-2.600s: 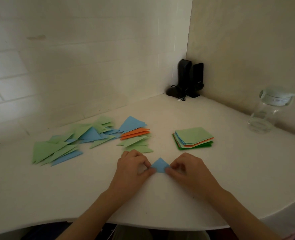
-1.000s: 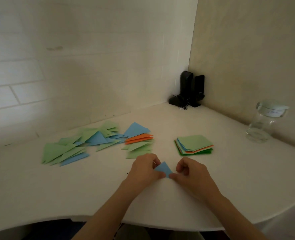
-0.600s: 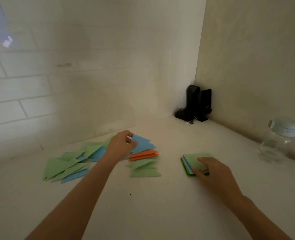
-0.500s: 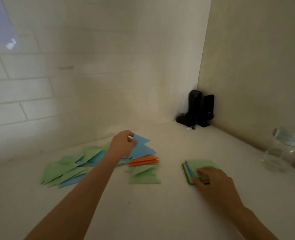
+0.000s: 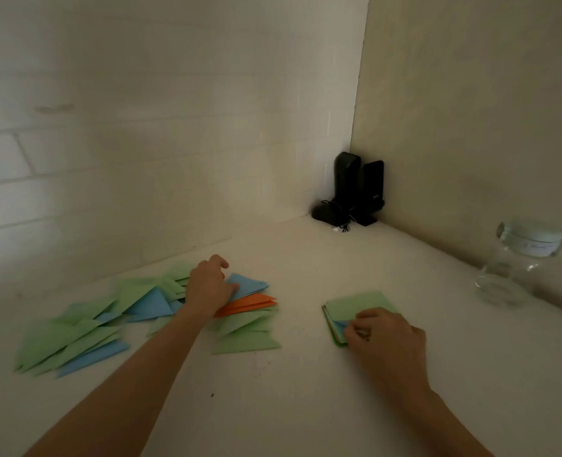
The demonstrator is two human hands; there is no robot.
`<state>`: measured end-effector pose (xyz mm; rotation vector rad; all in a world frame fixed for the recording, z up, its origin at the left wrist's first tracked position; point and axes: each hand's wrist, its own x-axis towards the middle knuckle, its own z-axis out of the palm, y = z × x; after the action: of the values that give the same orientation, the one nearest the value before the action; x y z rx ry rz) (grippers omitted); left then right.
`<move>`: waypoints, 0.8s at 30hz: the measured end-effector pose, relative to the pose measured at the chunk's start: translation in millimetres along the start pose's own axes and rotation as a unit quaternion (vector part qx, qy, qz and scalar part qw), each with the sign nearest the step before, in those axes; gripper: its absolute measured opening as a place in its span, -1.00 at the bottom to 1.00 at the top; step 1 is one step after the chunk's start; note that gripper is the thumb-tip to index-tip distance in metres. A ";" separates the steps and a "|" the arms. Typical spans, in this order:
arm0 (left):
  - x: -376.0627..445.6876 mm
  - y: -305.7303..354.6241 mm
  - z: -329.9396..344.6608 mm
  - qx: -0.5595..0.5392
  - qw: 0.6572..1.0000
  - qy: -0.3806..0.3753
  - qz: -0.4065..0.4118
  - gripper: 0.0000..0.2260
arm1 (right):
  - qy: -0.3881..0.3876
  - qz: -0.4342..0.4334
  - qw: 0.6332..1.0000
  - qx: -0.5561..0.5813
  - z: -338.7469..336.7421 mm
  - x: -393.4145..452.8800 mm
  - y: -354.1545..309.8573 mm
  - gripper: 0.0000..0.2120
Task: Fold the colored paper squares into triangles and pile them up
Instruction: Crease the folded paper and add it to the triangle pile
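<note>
My left hand (image 5: 207, 288) lies on the spread of folded triangles, its thumb touching the top blue triangle (image 5: 250, 285). Under that lie orange triangles (image 5: 253, 303) and green triangles (image 5: 246, 341). More green and blue triangles (image 5: 75, 334) fan out to the left. To the right sits the stack of unfolded paper squares (image 5: 358, 305), a green one on top. My right hand (image 5: 385, 338) is at the stack's near corner, fingers curled and pinching the top green square; a blue sheet shows beneath that corner.
The white table (image 5: 306, 407) meets two walls at a corner. Two black upright devices with a cable (image 5: 355, 192) stand in that corner. A clear glass jar with a lid (image 5: 517, 262) stands by the right wall.
Both hands left the near table: my left hand carried the folded blue triangle onto the pile and laid it down, while my right hand reached the stack of squares and took its top corner.
</note>
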<state>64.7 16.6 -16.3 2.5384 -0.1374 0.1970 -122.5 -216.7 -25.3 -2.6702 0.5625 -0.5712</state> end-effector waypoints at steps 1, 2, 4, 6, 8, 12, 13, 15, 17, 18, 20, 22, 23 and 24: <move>-1.5 -1.0 1.4 -0.006 1.000 0.016 0.008 -0.58 | -0.006 0.028 0.999 0.032 -2.6 1.7 -0.9 -0.83; -3.2 -1.8 2.3 -0.017 0.999 0.036 0.022 -0.57 | -0.017 0.061 0.996 0.065 -5.1 3.4 -2.3 -0.84; -8.3 0.7 1.8 -0.056 0.992 0.088 0.068 -0.60 | -0.047 0.112 0.987 0.107 -9.1 6.9 -4.4 -0.83; -16.9 9.3 -1.6 -0.101 0.980 0.124 0.121 -0.68 | -0.071 0.140 0.977 0.143 -12.6 10.6 -6.9 -0.83; -30.1 22.3 -6.9 -0.136 0.967 0.124 0.174 -0.75 | -0.046 0.144 0.972 0.180 -14.1 10.4 -7.4 -0.84; -74.9 45.1 -18.0 -0.147 0.938 0.078 0.303 -0.84 | 0.108 0.016 0.984 0.140 -18.7 -6.0 -8.4 -0.98; -87.5 48.1 -19.7 -0.144 0.931 0.060 0.331 -0.85 | 0.133 -0.029 0.985 0.111 -20.5 -12.5 -8.7 -0.96; -109.3 48.6 -17.6 -0.131 0.916 0.029 0.378 -0.85 | 0.155 -0.085 0.982 0.067 -22.6 -24.1 -9.6 -0.91; -124.4 45.0 -10.5 -0.112 0.913 0.011 0.393 -0.84 | 0.127 -0.081 0.987 0.058 -23.9 -31.7 -10.0 -0.88; -129.7 42.4 -6.9 -0.107 0.914 0.001 0.391 -0.83 | 0.098 -0.062 0.991 0.064 -22.7 -33.6 -9.1 -0.86; -139.2 37.0 -1.4 -0.109 0.917 -0.023 0.383 -0.83 | 0.040 -0.025 0.995 0.093 -22.2 -36.5 -6.1 -0.80; -148.2 32.3 0.0 -0.111 0.918 -0.042 0.379 -0.83 | 0.020 -0.009 0.991 0.132 -25.4 -39.6 -3.3 -0.75; -153.1 30.1 -0.6 -0.112 0.918 -0.046 0.377 -0.82 | 0.029 -0.020 0.989 0.143 -27.6 -42.8 -2.8 -0.74; -158.1 27.8 -1.4 -0.114 0.919 -0.049 0.375 -0.80 | 0.048 -0.046 0.987 0.146 -29.2 -46.9 -3.8 -0.74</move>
<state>-94.9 3.2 -27.0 2.1430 -1.1080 0.3227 -173.9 -199.8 -13.3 -2.4102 0.3522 -0.7495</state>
